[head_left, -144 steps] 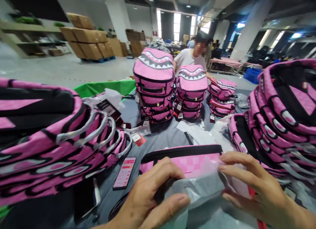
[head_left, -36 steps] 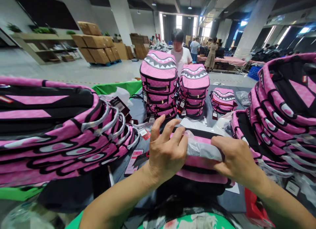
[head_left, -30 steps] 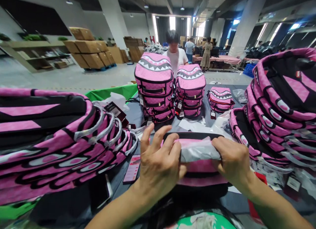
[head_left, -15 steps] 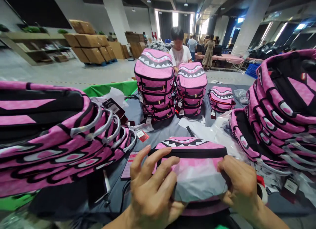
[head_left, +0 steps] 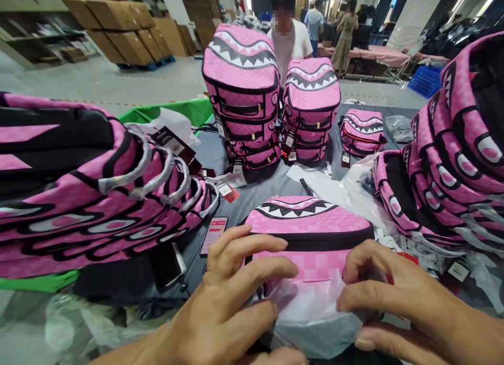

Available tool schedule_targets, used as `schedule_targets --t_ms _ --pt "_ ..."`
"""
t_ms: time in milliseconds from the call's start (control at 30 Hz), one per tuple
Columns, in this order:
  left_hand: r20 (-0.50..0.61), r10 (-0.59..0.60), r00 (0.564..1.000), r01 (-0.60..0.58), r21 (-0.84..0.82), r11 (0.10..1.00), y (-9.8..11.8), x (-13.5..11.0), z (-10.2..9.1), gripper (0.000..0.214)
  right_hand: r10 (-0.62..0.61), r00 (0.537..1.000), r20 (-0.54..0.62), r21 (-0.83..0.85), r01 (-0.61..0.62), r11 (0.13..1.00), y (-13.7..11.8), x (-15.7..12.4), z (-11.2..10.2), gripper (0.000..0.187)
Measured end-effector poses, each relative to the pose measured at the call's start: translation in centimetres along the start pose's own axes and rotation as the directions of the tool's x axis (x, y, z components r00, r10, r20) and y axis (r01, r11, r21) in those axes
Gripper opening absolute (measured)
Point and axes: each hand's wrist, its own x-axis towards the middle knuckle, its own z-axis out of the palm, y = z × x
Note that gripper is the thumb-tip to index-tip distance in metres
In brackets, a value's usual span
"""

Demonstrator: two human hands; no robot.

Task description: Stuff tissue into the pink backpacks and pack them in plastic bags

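Observation:
A pink backpack (head_left: 315, 218) with a black-and-white shark-mouth print and a black zip band lies in front of me. A translucent white sheet (head_left: 315, 328) covers its near part. Over the left side of the bag my left hand (head_left: 240, 281) is open, its fingers spread, some touching the sheet's edge. My right hand (head_left: 389, 296) curls at the right side, fingers and thumb closed on the sheet. The underside of the bag is hidden.
Stacked pink bags stand at left (head_left: 59, 197) and right (head_left: 452, 160). Beyond are two upright bag stacks (head_left: 242, 102) and a small pink bag (head_left: 362, 131). A phone (head_left: 213, 233) lies left of the backpack. A person in a white top (head_left: 301, 39) stands opposite.
My view has tipped downward. The right hand has shifted from the bag's right corner onto the sheet, and the sheet sits lower, baring more pink fabric. The left hand stays spread over the left side.

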Motion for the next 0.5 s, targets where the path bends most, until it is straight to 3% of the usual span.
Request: schedule_targets --t_ms 133,200,333,400,500 --pt "0.059 0.046 0.997 -0.044 -0.045 0.998 -0.1 1.1 0.0 0.016 -0.062 0.991 -0.118 -0.134 0.046 0.990 -0.2 0.3 0.2 0.010" --pt "0.123 0.057 0.991 -0.046 -0.092 0.995 -0.1 1.8 -0.3 0.018 -0.095 0.991 -0.096 -0.157 0.079 0.984 -0.2 0.9 -0.1 0.005" --pt "0.274 0.088 0.958 -0.027 -0.217 0.976 -0.2 3.1 -1.1 0.017 0.070 0.995 0.068 -0.033 -0.067 0.997 -0.5 3.0 -1.2 0.012" --pt "0.355 0.126 0.926 -0.030 -0.263 0.964 -0.3 3.4 -1.5 0.016 0.149 0.967 0.206 -0.005 -0.152 0.988 -0.6 4.1 -1.4 0.010" --pt "0.447 0.139 0.884 -0.015 -0.269 0.963 -0.2 3.5 -2.0 0.017 0.177 0.926 0.334 -0.082 -0.159 0.984 -0.2 4.7 -0.9 0.012"
